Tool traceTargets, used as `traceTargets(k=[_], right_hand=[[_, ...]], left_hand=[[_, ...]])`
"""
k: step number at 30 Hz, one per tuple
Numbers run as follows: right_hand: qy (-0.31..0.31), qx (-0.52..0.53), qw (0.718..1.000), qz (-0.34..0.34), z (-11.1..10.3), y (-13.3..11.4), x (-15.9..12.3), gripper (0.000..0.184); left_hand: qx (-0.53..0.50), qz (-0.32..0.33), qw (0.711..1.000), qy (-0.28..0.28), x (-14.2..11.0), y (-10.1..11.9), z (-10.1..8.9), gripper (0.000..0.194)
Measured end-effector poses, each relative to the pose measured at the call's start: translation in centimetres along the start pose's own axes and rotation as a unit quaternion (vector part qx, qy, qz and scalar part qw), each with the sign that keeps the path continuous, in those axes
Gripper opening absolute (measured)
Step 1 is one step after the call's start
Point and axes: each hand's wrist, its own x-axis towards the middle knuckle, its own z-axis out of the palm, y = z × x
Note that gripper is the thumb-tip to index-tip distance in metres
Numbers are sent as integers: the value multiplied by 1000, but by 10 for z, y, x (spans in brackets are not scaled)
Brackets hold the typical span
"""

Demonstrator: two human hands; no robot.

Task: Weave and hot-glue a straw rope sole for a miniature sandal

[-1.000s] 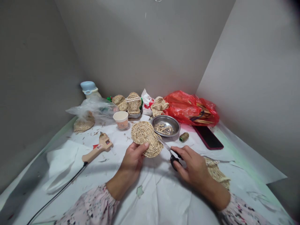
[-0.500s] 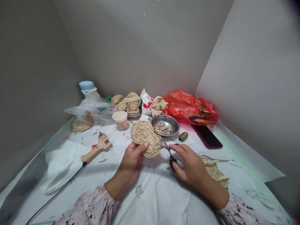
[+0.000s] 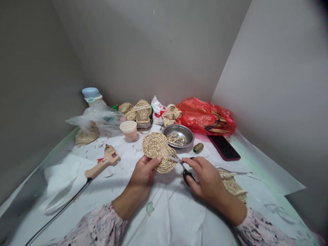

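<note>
My left hand [image 3: 143, 176] grips a flat oval coil of braided straw [image 3: 157, 150], with the thumb lying across its lower part. My right hand [image 3: 205, 179] holds black-handled scissors [image 3: 186, 174] with steel blades. The blade tips reach the right edge of the coil, close to its lower lobe. Just beyond my right hand, a loose piece of woven straw [image 3: 232, 186] lies on the white sheet [image 3: 159, 215].
A hot glue gun [image 3: 104, 165] with a black cord lies to the left. Further back are a paper cup [image 3: 128, 130], a steel dish of straw scraps [image 3: 178, 136], a twine spool [image 3: 198, 147], a phone [image 3: 224, 147], a red plastic bag [image 3: 205, 118] and woven straw pieces [image 3: 142, 112].
My right hand and the scissors have shifted slightly left, bringing the blades closer to the coil's edge. The whole scene has drifted a little left in view.
</note>
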Motion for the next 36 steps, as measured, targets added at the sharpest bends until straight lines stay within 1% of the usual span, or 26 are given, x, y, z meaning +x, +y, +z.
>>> traceTargets(k=[8,14,17,21,28,31,33,34,36], right_hand=[[18,-34,999,-7,2,2,1,39],[17,-7,1000,2,1,1,2,46],[9,-9,1000,2,0,1,2,45],[5,-19,1000,-8,1,2,1,40],[29,-7,999,-41,0,0,0,36],[27,27,998,-47,-1,-5,0,38],[26,78,996,-33,1,-8,-1,40],[27,111,993,-13,2,-10,-1,41],[26,185,981,52,5,-14,-2,42]], left_hand=[[-5,1,1000,2,0,0,1,47],[-10,7,1000,9,0,1,3,48],[-4,3,1000,2,-1,1,3,48],[-1,6,1000,0,-2,1,3,49],[3,11,1000,8,-2,2,4,48],[14,10,1000,4,-3,1,3,46],[28,1,1000,-10,-4,0,3,43],[34,-3,999,-19,-4,0,4,42],[42,-10,998,-37,-6,0,4,39]])
